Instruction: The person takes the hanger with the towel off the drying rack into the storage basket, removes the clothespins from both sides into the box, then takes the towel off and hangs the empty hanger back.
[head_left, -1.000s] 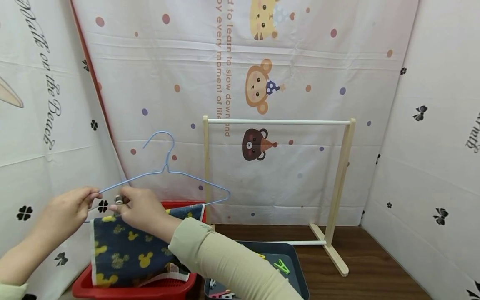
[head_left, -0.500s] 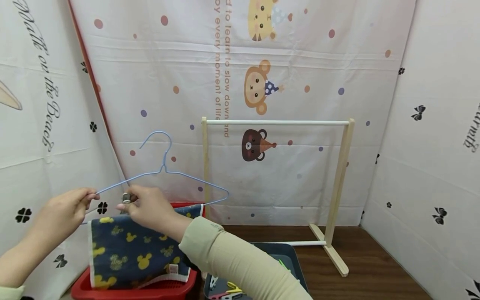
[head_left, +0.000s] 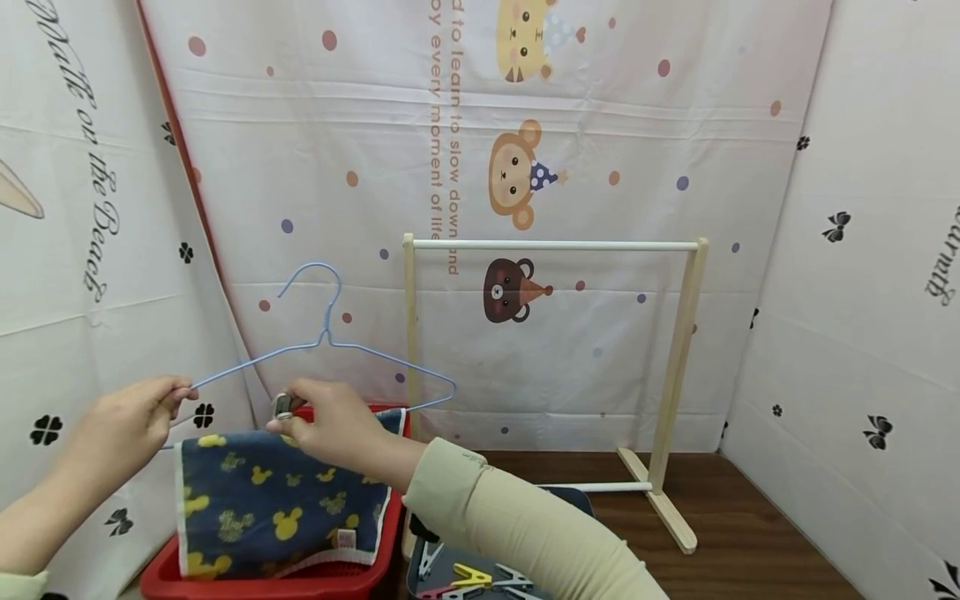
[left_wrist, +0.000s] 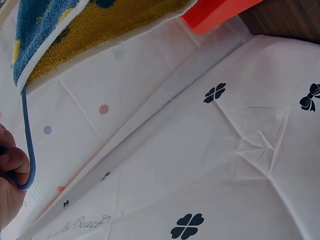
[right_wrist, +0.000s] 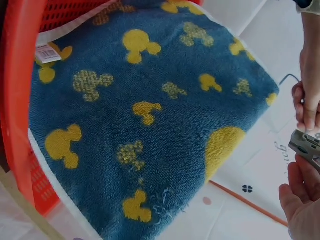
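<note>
My left hand (head_left: 138,421) pinches the left end of a blue wire hanger (head_left: 382,354), which it holds up with the hook on top. Over the hanger's lower bar hangs a navy towel (head_left: 277,500) with yellow mouse-head shapes; its lower part reaches into a red basket (head_left: 273,587). My right hand (head_left: 337,425) pinches a grey clothespin (head_left: 282,407) by the towel's top edge, right of my left hand. That grey clothespin (right_wrist: 306,145) also shows in the right wrist view. Whether it touches the bar or the towel I cannot tell.
A dark tray (head_left: 442,562) with several clothespins (head_left: 472,575) sits under my right forearm. Behind it stands a wooden rack with a white top rod (head_left: 555,245) on the brown table (head_left: 750,533). Printed cloth walls (head_left: 637,350) enclose the back and sides.
My right hand has moved to the right along the towel's top edge with the grey clothespin, and its forearm has shifted right over the tray. My left hand and the hanger have barely moved.
</note>
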